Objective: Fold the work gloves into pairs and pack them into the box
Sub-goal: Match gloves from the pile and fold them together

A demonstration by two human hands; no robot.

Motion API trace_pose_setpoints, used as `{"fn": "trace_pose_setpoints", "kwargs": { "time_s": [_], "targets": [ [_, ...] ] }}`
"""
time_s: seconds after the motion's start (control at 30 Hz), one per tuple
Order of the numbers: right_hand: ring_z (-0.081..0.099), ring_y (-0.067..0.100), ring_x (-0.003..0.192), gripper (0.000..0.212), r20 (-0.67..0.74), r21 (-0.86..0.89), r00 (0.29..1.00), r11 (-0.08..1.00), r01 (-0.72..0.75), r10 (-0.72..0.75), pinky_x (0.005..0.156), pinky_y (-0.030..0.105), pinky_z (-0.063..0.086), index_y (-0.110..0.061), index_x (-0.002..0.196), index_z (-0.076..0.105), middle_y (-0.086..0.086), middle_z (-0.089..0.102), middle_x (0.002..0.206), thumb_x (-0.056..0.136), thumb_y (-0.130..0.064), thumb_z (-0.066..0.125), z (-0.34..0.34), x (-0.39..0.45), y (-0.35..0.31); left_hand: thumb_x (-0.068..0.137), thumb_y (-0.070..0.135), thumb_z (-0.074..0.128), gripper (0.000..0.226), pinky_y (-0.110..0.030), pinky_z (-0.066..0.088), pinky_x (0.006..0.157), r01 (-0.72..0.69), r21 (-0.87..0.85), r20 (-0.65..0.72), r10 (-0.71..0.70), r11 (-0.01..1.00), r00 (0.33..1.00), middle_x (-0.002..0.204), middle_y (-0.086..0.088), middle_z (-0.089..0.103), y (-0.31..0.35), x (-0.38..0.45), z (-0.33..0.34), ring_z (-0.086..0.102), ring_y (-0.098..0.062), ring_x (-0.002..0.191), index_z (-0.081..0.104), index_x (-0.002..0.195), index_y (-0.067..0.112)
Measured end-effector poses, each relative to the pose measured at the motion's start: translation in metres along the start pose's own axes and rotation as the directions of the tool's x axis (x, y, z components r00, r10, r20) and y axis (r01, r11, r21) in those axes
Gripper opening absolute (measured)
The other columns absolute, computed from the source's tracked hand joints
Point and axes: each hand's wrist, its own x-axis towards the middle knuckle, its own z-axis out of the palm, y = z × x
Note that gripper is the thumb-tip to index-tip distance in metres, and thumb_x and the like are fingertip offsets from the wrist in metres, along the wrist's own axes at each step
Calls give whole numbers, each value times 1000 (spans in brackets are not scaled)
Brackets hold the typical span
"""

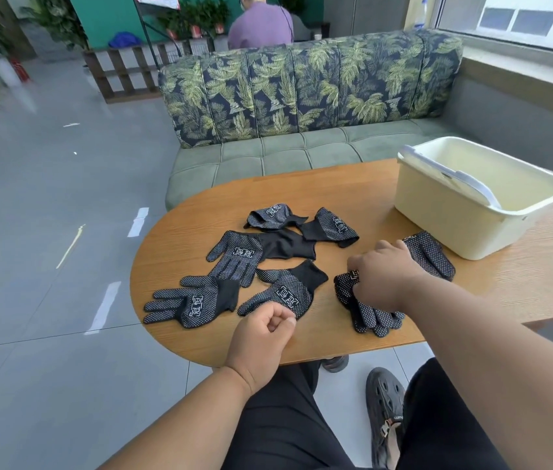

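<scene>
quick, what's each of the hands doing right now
Left hand: curled in a fist, holding nothing, beside a loose black dotted work glove.
Right hand: gripping the stacked black dotted work gloves.

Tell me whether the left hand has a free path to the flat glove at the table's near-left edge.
Probably yes. The left hand holds nothing, and that flat glove lies uncovered just to its left on the table, with nothing between them.

Right hand (381, 274): fingertips hidden behind its own knuckles, grasp on stacked gloves (368, 310) unclear | glove by box (432, 254): near end covered by right hand | tabletop (403, 191): right side cut by frame edge | box (454, 228): floor partly hidden by near wall | glove logos: too small to read
</scene>
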Motion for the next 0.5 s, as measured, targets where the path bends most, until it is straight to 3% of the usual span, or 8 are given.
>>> {"fn": "trace_pose_setpoints", "kwargs": {
  "time_s": [0.23,0.4,0.5],
  "targets": [
    [41,28,128,62,88,31,996,999,-15,12,111,49,23,-37,153,36,5,65,122,92,-28,42,15,5,-5,90,17,68,17,-16,47,69,9,48,-3,-9,999,1000,79,13,66,-1,2,2,61,-4,76,71,88,33],
    [48,27,116,41,10,8,1000,1000,11,-11,102,45,30,-30,132,56,3,66,111,94,-29,41,12,7,-2,91,16,65,20,-18,49,69,15,56,0,-15,998,1000,80,11,67,-2,2,1,61,-5,75,70,90,35],
    [49,28,118,38,-31,29,999,1000,10,-9,102,45,31,-28,128,59,3,63,119,95,-30,41,4,8,0,92,17,64,20,-25,52,72,31,56,11,-32,998,999,81,8,68,-2,2,1,63,-9,78,70,91,37]
  ]
}}
